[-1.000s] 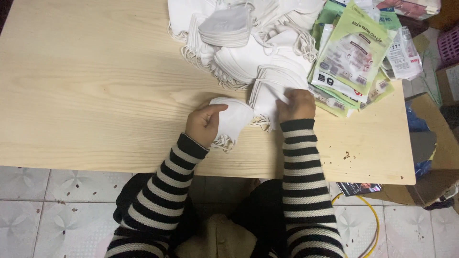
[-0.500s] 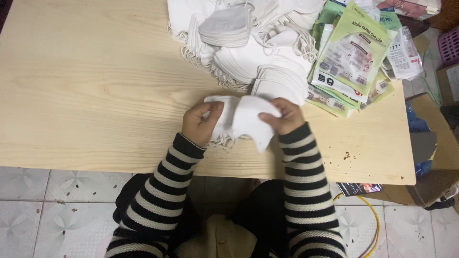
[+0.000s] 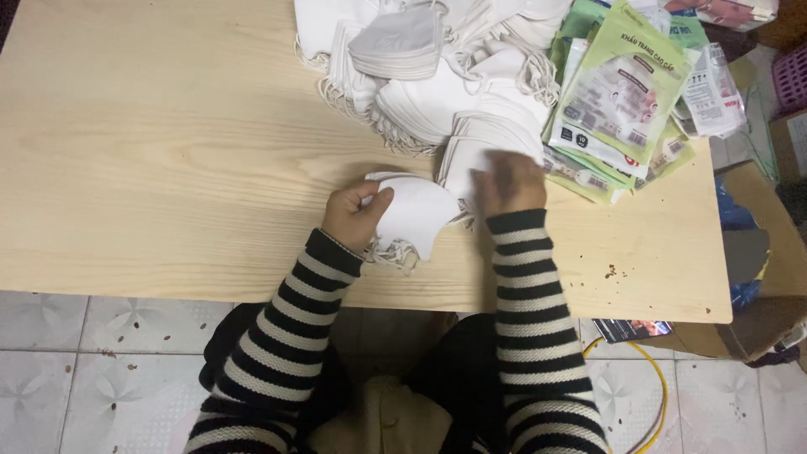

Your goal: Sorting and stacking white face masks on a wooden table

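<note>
Your left hand (image 3: 353, 217) sits just left of centre in the frame, its fingers (image 3: 376, 202) curled and pinching the edge of a small stack of folded white masks (image 3: 416, 214). That stack lies on the pale wooden worktop (image 3: 168, 168) near its front edge, with white ear loops (image 3: 391, 252) spilling out beneath it toward you.

Your right hand (image 3: 508, 181) is just right of the stack, blurred, resting palm down on a second pile of white masks (image 3: 479, 143) directly above it in the frame. You cannot tell from this view whether its fingers are spread or closed on anything; the blur hides them.

Along the upper middle of the frame lies a large heap of white masks (image 3: 454, 76), with one grey mask stack (image 3: 399, 42) on top toward the left. At the upper right, overlapping green and clear printed packets (image 3: 614, 92) fan out, touching the mask heap. Both your sleeves (image 3: 286, 319) are black-and-white striped. Below the worktop you see tiled floor (image 3: 101, 361), and at the lower right a yellow cable (image 3: 651, 378) beside a cardboard box (image 3: 765, 277).
</note>
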